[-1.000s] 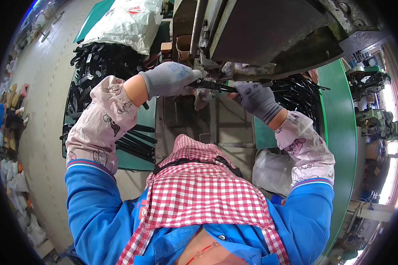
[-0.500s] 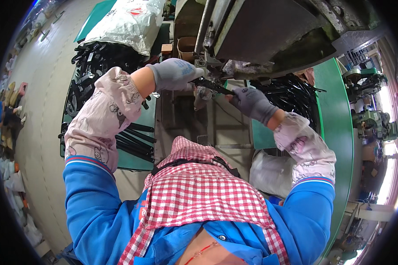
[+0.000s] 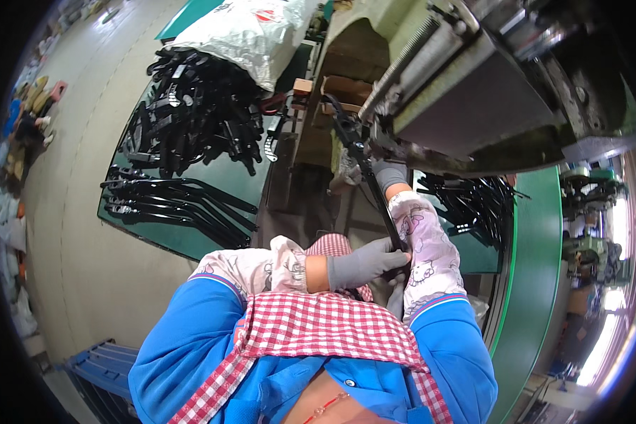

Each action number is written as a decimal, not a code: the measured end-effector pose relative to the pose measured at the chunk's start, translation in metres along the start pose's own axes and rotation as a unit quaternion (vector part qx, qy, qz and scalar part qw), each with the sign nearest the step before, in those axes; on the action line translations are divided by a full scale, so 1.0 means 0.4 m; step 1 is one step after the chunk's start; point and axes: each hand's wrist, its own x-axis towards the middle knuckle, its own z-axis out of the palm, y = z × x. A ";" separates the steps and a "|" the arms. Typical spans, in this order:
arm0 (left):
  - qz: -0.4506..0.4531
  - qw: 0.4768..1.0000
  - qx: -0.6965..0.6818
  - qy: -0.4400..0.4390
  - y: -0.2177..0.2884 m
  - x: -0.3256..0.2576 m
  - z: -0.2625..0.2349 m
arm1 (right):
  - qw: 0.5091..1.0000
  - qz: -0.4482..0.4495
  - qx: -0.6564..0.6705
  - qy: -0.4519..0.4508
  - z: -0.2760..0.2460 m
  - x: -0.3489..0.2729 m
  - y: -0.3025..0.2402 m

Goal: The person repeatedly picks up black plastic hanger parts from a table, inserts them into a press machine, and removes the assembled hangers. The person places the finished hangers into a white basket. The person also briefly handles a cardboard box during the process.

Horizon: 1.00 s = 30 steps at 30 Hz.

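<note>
A long black bar, which looks like a wiper arm (image 3: 379, 191), slants down from the machine head toward my body. Its broad jointed end is up by the machine (image 3: 466, 92). My left hand (image 3: 367, 266), in a grey glove, is closed on its lower end with the thumb and fingers pinched together, close to my right sleeve. Higher up, my right hand (image 3: 391, 174), also gloved in grey, is beside the bar just under the machine. Its fingers are hidden behind the bar and the machine, so I cannot tell their grip.
On the green table at left, a heap of black parts (image 3: 198, 113) lies beside a white sack (image 3: 244, 35). Several long black arms (image 3: 184, 205) lie in a row in front. More thin black pieces (image 3: 473, 205) are piled right of the machine. A blue slatted thing (image 3: 99, 374) stands lower left.
My left hand has come down and toward me from the machine to the bar's lower end. The bar now runs lengthwise toward my body. My right hand has moved left and slightly nearer, under the machine.
</note>
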 end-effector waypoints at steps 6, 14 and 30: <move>-0.002 1.000 -0.016 0.003 0.001 -0.011 0.011 | 0.976 0.055 -0.148 -0.153 0.037 0.052 0.042; 0.078 0.988 0.132 0.002 0.017 -0.063 -0.019 | 0.990 0.011 -0.141 -0.022 0.070 0.041 0.074; 0.301 0.727 -0.028 0.616 0.039 -0.682 -0.668 | 0.984 -0.085 0.047 0.148 0.192 0.024 0.186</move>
